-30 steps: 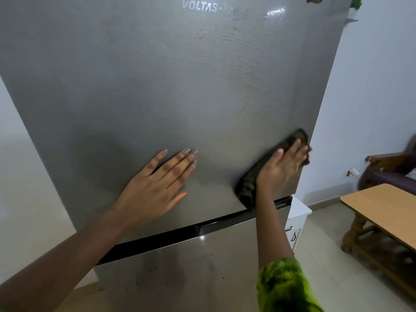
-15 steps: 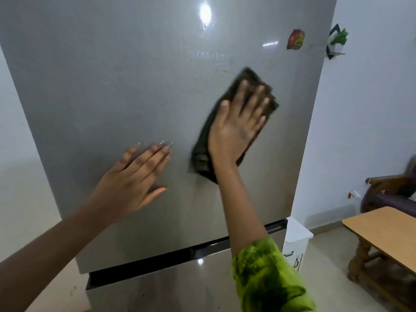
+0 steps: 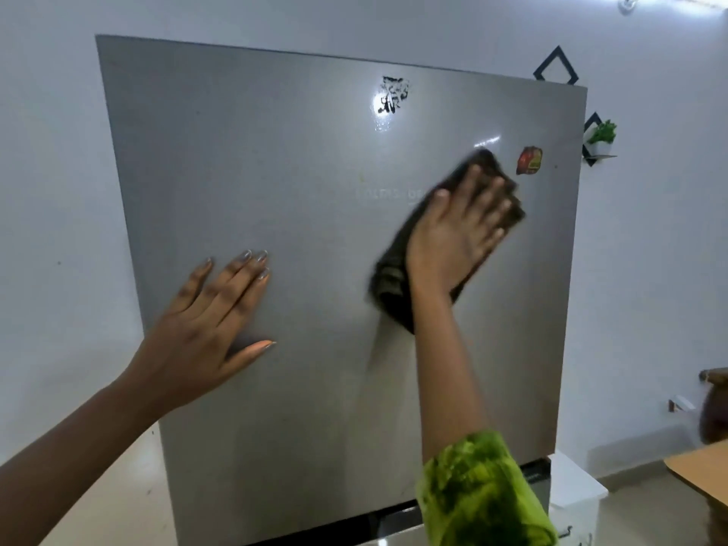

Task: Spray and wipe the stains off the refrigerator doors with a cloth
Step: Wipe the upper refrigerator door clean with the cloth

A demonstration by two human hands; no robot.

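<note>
Pressing dark cloth [image 3: 390, 281] flat-fingered on fridge door [image 3: 315, 191], right hand [image 3: 459, 234]; left hand [image 3: 201, 329] beside it, open, flat on door.

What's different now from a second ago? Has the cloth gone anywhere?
The right hand, pressing the dark cloth flat, swept it from the lower right edge of the upper door up across the door, and it is now just left of the red magnet. Nothing was picked up or let go. The left hand stayed flat on the door.
</note>
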